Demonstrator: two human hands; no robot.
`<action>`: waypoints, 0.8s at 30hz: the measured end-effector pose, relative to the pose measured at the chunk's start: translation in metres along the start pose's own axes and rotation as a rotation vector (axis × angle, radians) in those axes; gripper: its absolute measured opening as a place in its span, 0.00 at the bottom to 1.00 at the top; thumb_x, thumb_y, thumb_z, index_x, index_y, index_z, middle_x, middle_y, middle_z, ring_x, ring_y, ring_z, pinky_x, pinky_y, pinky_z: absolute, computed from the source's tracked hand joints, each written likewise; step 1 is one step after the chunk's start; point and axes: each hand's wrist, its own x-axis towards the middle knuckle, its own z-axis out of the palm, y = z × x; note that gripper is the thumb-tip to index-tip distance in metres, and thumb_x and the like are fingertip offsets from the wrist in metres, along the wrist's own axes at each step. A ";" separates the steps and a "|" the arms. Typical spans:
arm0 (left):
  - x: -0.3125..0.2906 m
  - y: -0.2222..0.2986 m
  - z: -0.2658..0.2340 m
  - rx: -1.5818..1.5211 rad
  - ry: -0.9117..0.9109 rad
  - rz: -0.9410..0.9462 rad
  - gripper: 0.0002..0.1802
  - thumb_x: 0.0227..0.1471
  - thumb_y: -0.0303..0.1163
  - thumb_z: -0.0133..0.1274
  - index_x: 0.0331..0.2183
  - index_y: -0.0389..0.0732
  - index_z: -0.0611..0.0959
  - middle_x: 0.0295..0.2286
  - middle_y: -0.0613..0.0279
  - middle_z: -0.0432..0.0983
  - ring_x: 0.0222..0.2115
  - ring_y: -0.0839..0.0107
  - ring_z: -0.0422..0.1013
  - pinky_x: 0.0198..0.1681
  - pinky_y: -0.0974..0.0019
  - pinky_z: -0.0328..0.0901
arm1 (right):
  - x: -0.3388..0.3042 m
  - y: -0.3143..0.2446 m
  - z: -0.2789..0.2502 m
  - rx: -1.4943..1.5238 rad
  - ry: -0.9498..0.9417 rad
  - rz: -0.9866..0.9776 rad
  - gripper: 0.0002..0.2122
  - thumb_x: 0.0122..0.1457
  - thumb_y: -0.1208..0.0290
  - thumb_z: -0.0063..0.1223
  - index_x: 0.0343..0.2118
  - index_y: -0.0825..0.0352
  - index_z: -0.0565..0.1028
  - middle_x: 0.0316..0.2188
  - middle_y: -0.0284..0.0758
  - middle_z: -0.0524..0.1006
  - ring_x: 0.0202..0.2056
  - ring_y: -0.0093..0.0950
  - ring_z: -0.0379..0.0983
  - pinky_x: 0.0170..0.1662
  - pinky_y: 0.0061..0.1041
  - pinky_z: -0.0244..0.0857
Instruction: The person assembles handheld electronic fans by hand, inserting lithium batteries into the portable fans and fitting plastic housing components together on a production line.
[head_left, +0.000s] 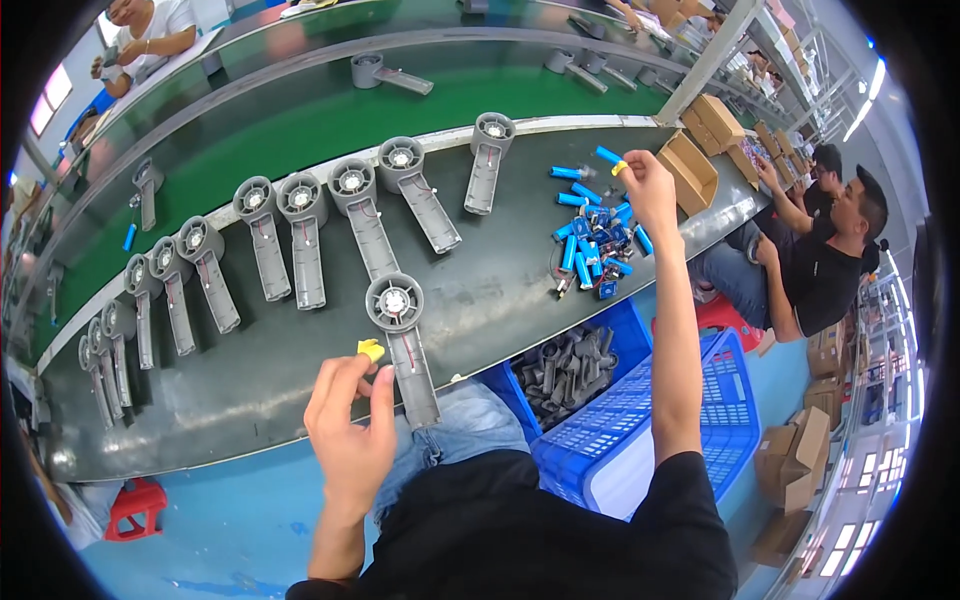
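Observation:
My right hand (648, 190) is raised over the far right of the workbench, its fingers pinching a blue cylindrical battery (606, 155). Below that hand lies a loose pile of blue batteries (592, 243), some with small circuit boards. My left hand (350, 430) is at the near edge with thumb and fingers apart, holding nothing. Yellow coverings show on fingertips of both hands. Right beside the left thumb lies a grey handheld-fan housing (410, 360), its round head pointing away and its open handle toward me, overhanging the edge. Whether the thumb touches it I cannot tell.
Several similar grey fan housings (307, 240) stand in a row along the workbench (480, 290). Behind runs a green conveyor (300, 125). A blue crate (635, 330) of grey parts is below the edge. Cardboard boxes (690, 172) and a seated co-worker (830, 250) are to the right.

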 end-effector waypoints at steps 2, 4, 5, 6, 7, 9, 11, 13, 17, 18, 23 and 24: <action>0.003 -0.001 -0.003 -0.002 -0.014 0.026 0.07 0.50 0.18 0.56 0.34 0.30 0.78 0.28 0.57 0.74 0.24 0.73 0.68 0.28 0.72 0.63 | -0.002 0.003 -0.006 0.136 0.003 0.058 0.09 0.59 0.74 0.51 0.40 0.73 0.75 0.29 0.35 0.80 0.33 0.23 0.78 0.39 0.22 0.71; 0.004 0.001 -0.005 0.010 -0.023 0.024 0.06 0.50 0.18 0.56 0.33 0.29 0.78 0.26 0.58 0.73 0.24 0.73 0.68 0.28 0.72 0.63 | -0.005 -0.002 -0.015 0.589 0.004 0.172 0.10 0.63 0.73 0.48 0.42 0.73 0.74 0.31 0.35 0.78 0.32 0.23 0.77 0.37 0.20 0.71; 0.005 0.002 -0.004 0.011 -0.019 0.022 0.06 0.50 0.18 0.56 0.33 0.29 0.78 0.26 0.58 0.73 0.24 0.73 0.68 0.28 0.72 0.63 | -0.010 -0.018 -0.024 0.726 0.030 0.242 0.10 0.64 0.72 0.45 0.42 0.73 0.74 0.33 0.36 0.77 0.33 0.23 0.77 0.37 0.22 0.72; 0.007 0.002 -0.003 -0.003 -0.003 0.046 0.05 0.50 0.18 0.56 0.32 0.29 0.79 0.26 0.57 0.73 0.24 0.72 0.68 0.28 0.72 0.64 | -0.012 -0.025 -0.029 0.780 -0.003 0.245 0.10 0.65 0.72 0.44 0.42 0.73 0.73 0.33 0.37 0.77 0.33 0.23 0.77 0.37 0.22 0.72; 0.009 0.002 -0.002 -0.018 0.010 0.071 0.05 0.50 0.18 0.56 0.32 0.29 0.79 0.26 0.57 0.73 0.24 0.72 0.68 0.28 0.72 0.64 | -0.016 -0.032 -0.033 0.833 -0.034 0.249 0.10 0.65 0.72 0.44 0.43 0.73 0.73 0.34 0.37 0.76 0.33 0.24 0.76 0.37 0.23 0.72; 0.018 0.007 0.004 -0.051 -0.008 0.114 0.04 0.50 0.18 0.56 0.32 0.29 0.79 0.26 0.57 0.74 0.24 0.72 0.68 0.29 0.72 0.64 | -0.031 -0.060 -0.036 0.931 -0.055 0.286 0.10 0.66 0.71 0.44 0.43 0.73 0.72 0.34 0.37 0.76 0.33 0.24 0.76 0.37 0.23 0.71; 0.025 0.013 0.013 -0.087 -0.025 0.155 0.04 0.50 0.18 0.56 0.31 0.29 0.79 0.26 0.57 0.74 0.24 0.72 0.69 0.29 0.72 0.64 | -0.049 -0.087 -0.035 1.019 -0.093 0.293 0.11 0.67 0.70 0.44 0.44 0.73 0.71 0.35 0.38 0.75 0.33 0.25 0.76 0.38 0.24 0.71; 0.033 0.017 0.024 -0.168 -0.070 0.227 0.04 0.49 0.18 0.57 0.31 0.29 0.79 0.26 0.57 0.74 0.25 0.72 0.69 0.30 0.72 0.65 | -0.069 -0.125 -0.028 1.116 -0.127 0.299 0.12 0.67 0.69 0.42 0.45 0.73 0.70 0.35 0.38 0.75 0.33 0.24 0.76 0.38 0.24 0.71; 0.041 0.029 0.045 -0.725 -0.377 -0.344 0.09 0.55 0.23 0.56 0.39 0.30 0.81 0.30 0.57 0.79 0.29 0.74 0.73 0.36 0.72 0.67 | -0.105 -0.164 0.001 1.506 -0.219 0.243 0.13 0.67 0.66 0.39 0.46 0.70 0.68 0.39 0.38 0.75 0.38 0.27 0.75 0.45 0.29 0.71; 0.040 0.032 0.052 -0.716 -0.363 -0.348 0.09 0.55 0.23 0.56 0.39 0.30 0.81 0.30 0.57 0.79 0.29 0.74 0.73 0.36 0.72 0.67 | -0.116 -0.175 0.008 1.537 -0.197 0.276 0.13 0.67 0.66 0.40 0.47 0.70 0.68 0.39 0.38 0.75 0.39 0.27 0.75 0.46 0.28 0.71; 0.034 0.027 0.058 -1.029 -0.077 -0.314 0.14 0.54 0.22 0.58 0.43 0.30 0.80 0.34 0.63 0.78 0.33 0.79 0.73 0.40 0.73 0.68 | -0.163 -0.212 0.030 1.698 -0.185 0.281 0.15 0.66 0.60 0.46 0.47 0.67 0.68 0.41 0.38 0.75 0.47 0.32 0.72 0.53 0.33 0.66; 0.035 0.025 0.053 -1.026 -0.016 -0.293 0.15 0.54 0.20 0.57 0.45 0.29 0.80 0.37 0.62 0.77 0.37 0.79 0.71 0.41 0.73 0.67 | -0.170 -0.213 0.032 1.647 -0.167 0.203 0.16 0.65 0.58 0.48 0.47 0.66 0.68 0.41 0.39 0.75 0.48 0.33 0.71 0.55 0.34 0.63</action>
